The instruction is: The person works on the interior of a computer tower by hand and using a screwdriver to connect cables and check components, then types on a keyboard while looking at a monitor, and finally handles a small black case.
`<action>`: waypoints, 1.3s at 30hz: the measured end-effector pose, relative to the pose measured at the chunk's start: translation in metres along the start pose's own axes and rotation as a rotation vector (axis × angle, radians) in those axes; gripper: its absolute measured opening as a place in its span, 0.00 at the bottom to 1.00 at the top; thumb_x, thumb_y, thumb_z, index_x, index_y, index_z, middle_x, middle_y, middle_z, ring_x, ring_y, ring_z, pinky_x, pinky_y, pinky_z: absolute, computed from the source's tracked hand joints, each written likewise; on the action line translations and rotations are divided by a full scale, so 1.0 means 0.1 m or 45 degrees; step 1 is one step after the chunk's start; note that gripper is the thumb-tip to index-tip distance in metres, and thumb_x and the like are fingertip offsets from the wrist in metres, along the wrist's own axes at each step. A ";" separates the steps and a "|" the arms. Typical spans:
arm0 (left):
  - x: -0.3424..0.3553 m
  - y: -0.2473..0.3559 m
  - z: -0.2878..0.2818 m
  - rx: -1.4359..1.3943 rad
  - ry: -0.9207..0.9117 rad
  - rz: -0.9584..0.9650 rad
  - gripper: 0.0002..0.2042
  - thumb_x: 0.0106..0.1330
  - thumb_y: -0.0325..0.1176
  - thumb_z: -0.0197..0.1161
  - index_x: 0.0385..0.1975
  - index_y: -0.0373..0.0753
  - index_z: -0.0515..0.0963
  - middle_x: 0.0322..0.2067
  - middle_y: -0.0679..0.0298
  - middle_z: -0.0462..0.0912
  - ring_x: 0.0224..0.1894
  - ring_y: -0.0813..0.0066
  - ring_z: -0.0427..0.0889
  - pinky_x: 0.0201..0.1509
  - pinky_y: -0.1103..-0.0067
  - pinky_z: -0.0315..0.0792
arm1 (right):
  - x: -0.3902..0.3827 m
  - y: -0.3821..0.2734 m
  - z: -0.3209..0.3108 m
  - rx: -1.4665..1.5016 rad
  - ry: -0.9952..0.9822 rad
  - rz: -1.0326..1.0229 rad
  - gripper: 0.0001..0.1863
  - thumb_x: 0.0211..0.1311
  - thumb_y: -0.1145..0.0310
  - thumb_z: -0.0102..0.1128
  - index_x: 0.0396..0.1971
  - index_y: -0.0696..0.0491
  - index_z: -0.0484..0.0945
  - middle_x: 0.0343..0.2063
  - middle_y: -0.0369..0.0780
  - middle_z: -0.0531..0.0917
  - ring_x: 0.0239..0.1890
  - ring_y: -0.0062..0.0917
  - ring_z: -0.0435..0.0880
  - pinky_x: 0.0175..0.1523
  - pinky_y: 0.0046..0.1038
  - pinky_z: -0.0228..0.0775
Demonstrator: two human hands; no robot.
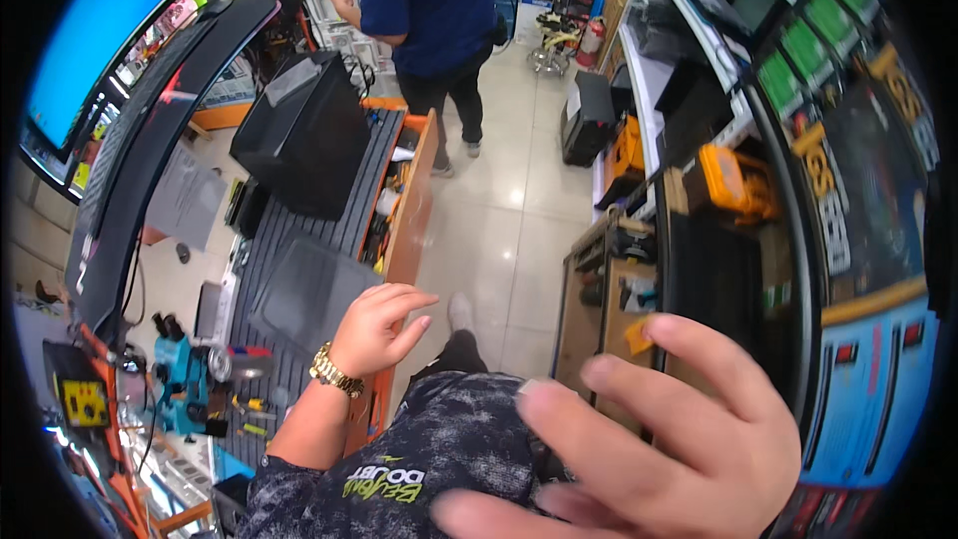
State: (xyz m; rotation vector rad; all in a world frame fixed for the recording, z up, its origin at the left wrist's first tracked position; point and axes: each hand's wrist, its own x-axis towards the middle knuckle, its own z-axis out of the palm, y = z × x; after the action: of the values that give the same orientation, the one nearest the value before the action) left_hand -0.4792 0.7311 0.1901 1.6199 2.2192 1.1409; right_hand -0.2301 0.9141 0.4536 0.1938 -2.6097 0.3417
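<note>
My left hand (382, 327), a gold watch on its wrist, hovers by the bench's edge. It holds nothing, and its fingers and thumb are slightly bent and apart. Close to the camera, my right hand (679, 429) is raised with its fingers spread and no object in it; it is a little blurred. Nearest the left hand lies a see-through dark panel (314, 289) on the grey ribbed bench mat (267, 240). Farther along the bench stands a black computer case (309, 140). A pulled-out orange drawer (411, 205) with small items is beside it.
A person in a blue shirt (424, 5) stands ahead. Shelving (644, 70) lines the right, with a yellow-orange case (738, 185) and a black tower (587, 120). On the left are a monitor (110, 30), a teal microscope (177, 379) and a spool (239, 362).
</note>
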 end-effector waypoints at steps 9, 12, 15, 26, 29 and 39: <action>2.43 -1.47 0.12 -0.090 -0.074 0.149 0.08 0.74 0.36 0.73 0.37 0.39 0.90 0.37 0.58 0.91 0.44 0.52 0.88 0.51 0.60 0.81 | -0.01 3.53 1.94 0.057 -1.146 0.639 0.21 0.76 0.51 0.69 0.58 0.50 0.90 0.52 0.48 0.89 0.58 0.50 0.89 0.64 0.51 0.81; 3.03 -1.75 0.08 -0.058 -0.223 0.070 0.13 0.74 0.37 0.73 0.28 0.38 0.89 0.29 0.56 0.89 0.41 0.50 0.88 0.49 0.59 0.80 | -0.63 4.47 2.95 0.224 -1.465 0.961 0.22 0.76 0.46 0.70 0.43 0.52 0.96 0.43 0.48 0.95 0.49 0.47 0.94 0.60 0.44 0.84; 3.44 -2.10 0.19 -0.027 -0.360 -0.139 0.22 0.78 0.43 0.70 0.24 0.32 0.85 0.27 0.47 0.86 0.34 0.42 0.86 0.40 0.55 0.78 | -1.13 5.22 3.79 0.384 -1.352 1.230 0.31 0.80 0.38 0.63 0.39 0.52 0.97 0.38 0.47 0.96 0.45 0.45 0.95 0.58 0.41 0.85; 4.34 -4.32 1.48 0.059 -0.353 -0.875 0.10 0.81 0.35 0.65 0.45 0.39 0.91 0.44 0.49 0.94 0.48 0.48 0.94 0.55 0.60 0.85 | -0.59 8.47 5.16 0.567 -1.354 1.235 0.43 0.87 0.34 0.48 0.29 0.58 0.94 0.31 0.49 0.94 0.32 0.42 0.94 0.53 0.43 0.86; 4.58 -4.74 1.62 -0.001 -0.717 -1.195 0.13 0.79 0.38 0.64 0.51 0.41 0.92 0.47 0.47 0.95 0.51 0.49 0.95 0.58 0.58 0.85 | 0.12 9.42 5.15 0.426 -1.535 1.139 0.40 0.89 0.39 0.48 0.40 0.63 0.94 0.41 0.55 0.94 0.29 0.46 0.95 0.44 0.48 0.89; 6.47 -5.47 1.90 0.116 -0.801 -1.519 0.13 0.79 0.40 0.65 0.51 0.41 0.92 0.46 0.47 0.95 0.50 0.48 0.95 0.57 0.58 0.85 | 1.42 11.34 4.81 0.677 -1.326 1.144 0.16 0.75 0.66 0.59 0.45 0.55 0.95 0.36 0.48 0.95 0.26 0.37 0.93 0.44 0.44 0.87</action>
State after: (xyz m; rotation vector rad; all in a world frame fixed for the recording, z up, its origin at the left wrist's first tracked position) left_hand -1.0407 1.3199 -0.1132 0.3133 2.1360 0.1537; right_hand -0.7990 1.8580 -0.1144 -0.8963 -3.3663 1.6022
